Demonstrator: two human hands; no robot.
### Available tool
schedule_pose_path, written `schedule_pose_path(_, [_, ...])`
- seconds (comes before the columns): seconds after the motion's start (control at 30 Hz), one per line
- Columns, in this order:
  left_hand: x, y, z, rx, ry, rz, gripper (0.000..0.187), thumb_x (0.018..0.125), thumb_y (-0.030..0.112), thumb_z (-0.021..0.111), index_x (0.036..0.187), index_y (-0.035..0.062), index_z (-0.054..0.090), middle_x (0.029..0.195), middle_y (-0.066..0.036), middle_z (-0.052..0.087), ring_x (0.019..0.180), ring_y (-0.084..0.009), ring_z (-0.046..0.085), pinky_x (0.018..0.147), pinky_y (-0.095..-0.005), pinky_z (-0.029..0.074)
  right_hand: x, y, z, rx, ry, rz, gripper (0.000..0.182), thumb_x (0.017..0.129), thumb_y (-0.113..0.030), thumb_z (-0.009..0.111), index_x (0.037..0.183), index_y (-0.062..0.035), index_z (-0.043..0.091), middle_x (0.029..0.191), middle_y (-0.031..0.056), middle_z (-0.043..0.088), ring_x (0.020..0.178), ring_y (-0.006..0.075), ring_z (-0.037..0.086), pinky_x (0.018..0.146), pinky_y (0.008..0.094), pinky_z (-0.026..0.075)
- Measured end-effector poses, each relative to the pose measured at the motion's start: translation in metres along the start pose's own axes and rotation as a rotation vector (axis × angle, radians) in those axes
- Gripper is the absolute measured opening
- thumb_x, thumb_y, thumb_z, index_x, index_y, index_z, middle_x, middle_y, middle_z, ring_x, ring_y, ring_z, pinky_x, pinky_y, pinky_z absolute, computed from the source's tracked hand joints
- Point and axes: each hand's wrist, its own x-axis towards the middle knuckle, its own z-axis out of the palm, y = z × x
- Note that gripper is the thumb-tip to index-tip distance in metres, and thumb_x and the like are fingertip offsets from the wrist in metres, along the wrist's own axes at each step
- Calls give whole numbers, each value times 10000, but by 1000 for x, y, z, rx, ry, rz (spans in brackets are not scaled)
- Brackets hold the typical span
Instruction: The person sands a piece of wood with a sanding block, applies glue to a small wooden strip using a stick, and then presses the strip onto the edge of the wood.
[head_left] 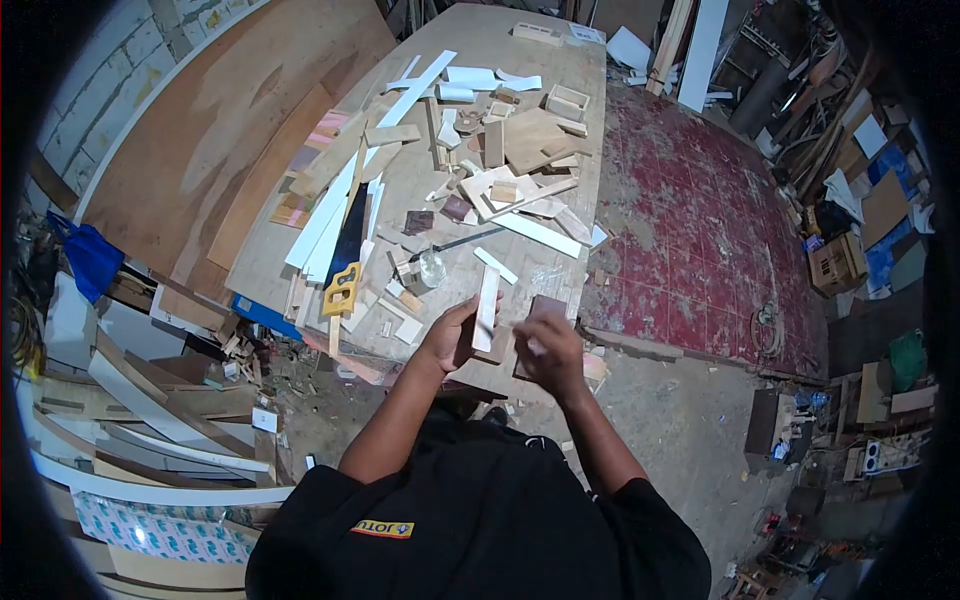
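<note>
Near the front edge of the table, my left hand is wrapped round a narrow wooden block with a pale, whitish top face. To its right is my right hand, blurred, with its fingers curled together; whatever is in them is too smeared to name. Partly hidden below that hand lies a flat dark brown piece on the table. A short white strip lies just beyond the block. Left of it stands a clear jar, with small wood offcuts nearby.
A yellow-handled handsaw lies at the left of the workbench. Wood scraps, boxes and long white strips crowd its middle. A large board leans along the left. Red flooring and piled clutter are at right.
</note>
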Motion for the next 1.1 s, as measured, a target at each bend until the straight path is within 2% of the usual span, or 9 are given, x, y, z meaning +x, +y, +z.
schedule_pose_path(0.07, [1, -2, 2, 27, 38, 5, 399, 993, 341, 494, 1229, 28, 569, 956, -40, 641, 834, -135, 620, 754, -289, 513, 5, 12, 5, -29, 41, 36, 215, 679, 43, 708, 869, -46, 665, 827, 108, 624, 780, 281, 627, 667, 359, 507])
schedule_pose_path(0.13, [3, -3, 5, 14, 36, 15, 394, 993, 341, 494, 1235, 38, 563, 972, -40, 639, 851, -137, 619, 765, -294, 509, 7, 16, 11, -38, 54, 19, 216, 683, 40, 710, 874, -54, 669, 825, 102, 624, 781, 277, 627, 665, 358, 507])
schedule_pose_path(0.33, [-3, 7, 3, 2, 23, 72, 387, 982, 335, 517, 1255, 61, 539, 1035, -41, 628, 955, -143, 604, 818, -314, 494, -2, -4, 4, 135, -180, -50, 197, 689, 25, 718, 862, -59, 675, 829, 96, 633, 807, 268, 638, 687, 344, 513])
schedule_pose_path(0.43, [-6, 9, 14, -20, 16, 79, 442, 983, 318, 518, 1310, 22, 496, 1005, -45, 635, 872, -138, 630, 782, -275, 523, 8, 2, 5, 2, -18, -9, 200, 691, 34, 709, 870, -49, 678, 833, 98, 637, 801, 267, 637, 684, 347, 512])
schedule_pose_path(0.53, [-12, 10, 23, 7, 1, 62, 445, 979, 309, 527, 1314, 18, 499, 1006, -42, 636, 883, -140, 623, 798, -279, 515, 10, 9, 11, -10, -1, 26, 199, 689, 32, 707, 869, -48, 678, 833, 97, 641, 802, 270, 636, 680, 353, 512])
schedule_pose_path(0.7, [-12, 12, 17, 28, 101, 73, 450, 981, 311, 521, 1319, 16, 499, 1019, -40, 633, 872, -133, 620, 783, -272, 518, 1, -10, 0, 117, -178, -78, 189, 692, 35, 704, 857, -50, 673, 815, 105, 632, 780, 270, 637, 665, 353, 514])
schedule_pose_path(0.87, [-13, 10, 19, 26, -7, 33, 456, 981, 322, 517, 1318, 15, 501, 1031, -42, 631, 863, -127, 621, 765, -270, 522, 6, 4, 4, -13, -1, -32, 187, 695, 29, 706, 860, -50, 668, 836, 99, 635, 779, 266, 636, 667, 354, 516])
schedule_pose_path(0.97, [-8, 10, 12, 37, 36, 35, 458, 983, 321, 515, 1316, 6, 498, 1013, -40, 627, 848, -127, 621, 754, -269, 524, 5, 5, 4, -21, -108, -100, 197, 691, 28, 708, 868, -46, 667, 847, 100, 635, 777, 268, 635, 662, 354, 518])
schedule_pose_path(1.1, [-10, 14, 6, 31, 11, 3, 407, 990, 335, 502, 1257, 32, 555, 1041, -60, 643, 910, -167, 623, 831, -325, 503, 2, -9, -3, 77, -167, -189, 217, 690, 23, 716, 889, -50, 668, 852, 94, 636, 774, 269, 634, 657, 352, 518])
